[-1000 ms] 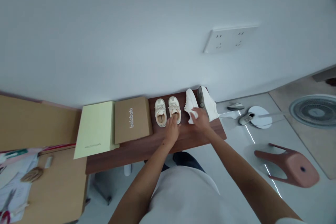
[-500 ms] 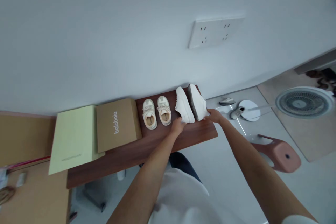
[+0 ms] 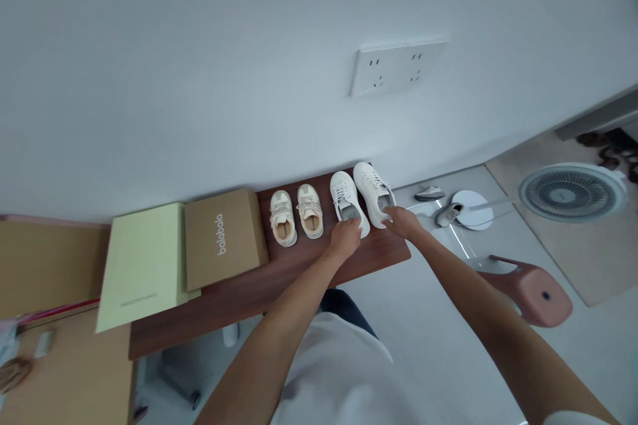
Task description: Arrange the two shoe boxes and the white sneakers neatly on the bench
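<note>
Two white lace-up sneakers stand upright side by side at the right end of the brown wooden shelf (image 3: 294, 279), toes toward the wall. My left hand (image 3: 345, 236) is closed on the heel of the left white sneaker (image 3: 343, 187). The heel of the right white sneaker (image 3: 367, 180) is gripped by my right hand (image 3: 401, 222); some fingers of both hands are hidden. To their left sits a smaller cream pair, a left cream shoe (image 3: 282, 212) and a right cream shoe (image 3: 310, 206), with their openings facing me.
A brown shoebox (image 3: 219, 239) and a pale green box (image 3: 142, 259) lie left of the shoes. The wall with a white socket plate (image 3: 399, 66) rises behind. On the floor at right are a fan (image 3: 571, 192), a pink stool (image 3: 543, 295) and a loose shoe (image 3: 429, 193).
Both white sneakers have turned from lying on their sides to standing upright, laces and openings now showing. My hands have stayed at the heels. The cream shoes have not moved.
</note>
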### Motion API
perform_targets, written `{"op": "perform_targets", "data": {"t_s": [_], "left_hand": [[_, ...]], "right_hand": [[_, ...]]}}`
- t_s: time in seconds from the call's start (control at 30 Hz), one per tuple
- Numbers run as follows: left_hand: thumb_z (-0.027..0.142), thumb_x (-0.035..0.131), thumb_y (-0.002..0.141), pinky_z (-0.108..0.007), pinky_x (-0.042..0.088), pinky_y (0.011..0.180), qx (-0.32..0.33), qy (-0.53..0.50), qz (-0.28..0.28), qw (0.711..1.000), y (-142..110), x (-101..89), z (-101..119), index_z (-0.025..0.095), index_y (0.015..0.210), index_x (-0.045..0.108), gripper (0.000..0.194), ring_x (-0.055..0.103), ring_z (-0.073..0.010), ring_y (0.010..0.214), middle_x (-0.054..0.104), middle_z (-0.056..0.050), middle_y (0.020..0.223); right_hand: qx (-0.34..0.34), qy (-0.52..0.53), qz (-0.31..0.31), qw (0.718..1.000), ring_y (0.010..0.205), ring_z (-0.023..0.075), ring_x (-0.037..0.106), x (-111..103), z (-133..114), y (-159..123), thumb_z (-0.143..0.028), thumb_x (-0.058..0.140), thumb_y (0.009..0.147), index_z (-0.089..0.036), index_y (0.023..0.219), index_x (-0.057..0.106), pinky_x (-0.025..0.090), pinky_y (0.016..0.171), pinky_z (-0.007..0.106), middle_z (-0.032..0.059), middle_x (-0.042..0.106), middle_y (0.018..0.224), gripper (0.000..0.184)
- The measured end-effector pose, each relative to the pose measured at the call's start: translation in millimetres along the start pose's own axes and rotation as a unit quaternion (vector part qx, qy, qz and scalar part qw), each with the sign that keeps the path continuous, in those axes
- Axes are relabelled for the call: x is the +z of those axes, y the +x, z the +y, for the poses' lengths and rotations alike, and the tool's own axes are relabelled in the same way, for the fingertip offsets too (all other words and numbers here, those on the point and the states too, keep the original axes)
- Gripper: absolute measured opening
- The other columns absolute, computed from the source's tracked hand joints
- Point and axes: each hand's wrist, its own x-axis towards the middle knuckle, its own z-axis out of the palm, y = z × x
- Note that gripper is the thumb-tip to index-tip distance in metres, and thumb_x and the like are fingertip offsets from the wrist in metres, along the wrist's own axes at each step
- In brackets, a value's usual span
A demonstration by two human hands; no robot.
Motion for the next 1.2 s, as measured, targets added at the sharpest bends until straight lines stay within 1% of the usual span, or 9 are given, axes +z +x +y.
{"op": "perform_targets", "data": {"t_s": [0.1,0.3,0.73,0.83,0.9,0.97,1.03,1.13,1.2], "left_hand": [[0.017,0.046,0.096,-0.041,0.044,0.101,0.000,0.040,-0.015,0.999,2.0,-1.4,7.0,0.015,0.116,0.060,0.025,0.064,-0.0289,0.112,0.070,-0.016,0.112],[0.009,0.044,0.093,-0.044,0.044,0.101,-0.015,0.088,-0.030,0.996,4.6,1.6,7.9,0.013,0.119,0.060,0.031,0.065,-0.0304,0.112,0.070,-0.017,0.108],[0.007,0.038,0.097,-0.041,0.043,0.101,-0.034,0.078,-0.021,0.996,12.7,15.4,8.2,0.010,0.117,0.062,0.031,0.066,-0.0289,0.111,0.070,-0.019,0.106],[0.013,0.043,0.099,-0.042,0.043,0.101,-0.037,0.070,-0.003,0.997,10.2,8.3,12.7,0.009,0.118,0.061,0.026,0.064,-0.0307,0.113,0.069,-0.020,0.109],[0.020,0.051,0.098,-0.043,0.044,0.101,-0.019,0.051,0.020,0.998,4.5,-4.7,14.3,0.010,0.124,0.058,0.029,0.063,-0.0315,0.116,0.067,-0.020,0.116],[0.024,0.053,0.098,-0.041,0.045,0.102,0.010,0.013,0.046,0.999,-7.9,-23.7,11.8,0.013,0.131,0.055,0.035,0.061,-0.0297,0.118,0.066,-0.018,0.123],[0.024,0.048,0.100,-0.038,0.045,0.102,0.030,-0.043,0.066,0.996,-30.7,-45.2,2.8,0.019,0.133,0.055,0.034,0.062,-0.0254,0.118,0.067,-0.013,0.126],[0.026,0.040,0.103,-0.032,0.047,0.099,0.022,-0.134,0.083,0.987,-85.6,-70.8,-24.1,0.024,0.126,0.061,0.031,0.065,-0.0199,0.113,0.071,-0.006,0.122],[0.030,0.038,0.103,-0.031,0.048,0.096,-0.025,-0.166,0.108,0.980,-132.3,-76.9,-48.8,0.025,0.116,0.064,0.030,0.068,-0.0194,0.105,0.073,-0.005,0.114]], "right_hand": [[0.016,-0.032,-0.025,0.999,0.105,0.0266,0.066,-0.7,-14.0,-4.6,-0.028,0.060,0.092,-0.021,0.119,0.065,0.048,0.084,0.032,0.0124,0.071,0.115,0.028],[0.027,-0.045,-0.028,0.998,0.106,0.0275,0.066,6.0,-35.8,-1.6,-0.023,0.054,0.096,-0.019,0.116,0.065,0.049,0.082,0.032,0.0146,0.071,0.113,0.023],[0.058,-0.032,-0.036,0.997,0.104,0.0261,0.066,24.9,-48.6,4.1,-0.014,0.046,0.097,-0.017,0.113,0.065,0.049,0.082,0.033,0.0147,0.072,0.110,0.025],[0.056,-0.020,-0.015,0.998,0.108,0.0276,0.063,19.1,-54.0,-0.2,-0.016,0.047,0.097,-0.017,0.117,0.063,0.048,0.085,0.034,0.0157,0.070,0.114,0.026],[0.050,-0.005,0.028,0.998,0.113,0.0299,0.060,10.9,-57.8,-5.5,-0.021,0.049,0.097,-0.015,0.121,0.061,0.047,0.091,0.036,0.0175,0.067,0.120,0.028],[0.038,0.021,0.091,0.995,0.116,0.0316,0.058,0.7,-63.1,-13.5,-0.025,0.049,0.097,-0.014,0.125,0.060,0.045,0.097,0.039,0.0188,0.065,0.125,0.031],[0.011,0.061,0.155,0.986,0.118,0.0318,0.057,-8.4,-72.2,-24.9,-0.028,0.048,0.098,-0.014,0.127,0.058,0.044,0.102,0.042,0.0181,0.063,0.129,0.034],[-0.044,0.139,0.215,0.966,0.121,0.0298,0.058,-11.3,-98.8,-46.7,-0.031,0.046,0.099,-0.017,0.126,0.060,0.045,0.104,0.041,0.0155,0.065,0.129,0.034],[-0.063,0.190,0.213,0.956,0.120,0.0283,0.060,-2.5,-127.1,-62.7,-0.032,0.044,0.100,-0.017,0.124,0.062,0.047,0.104,0.040,0.0148,0.068,0.125,0.033]]}}
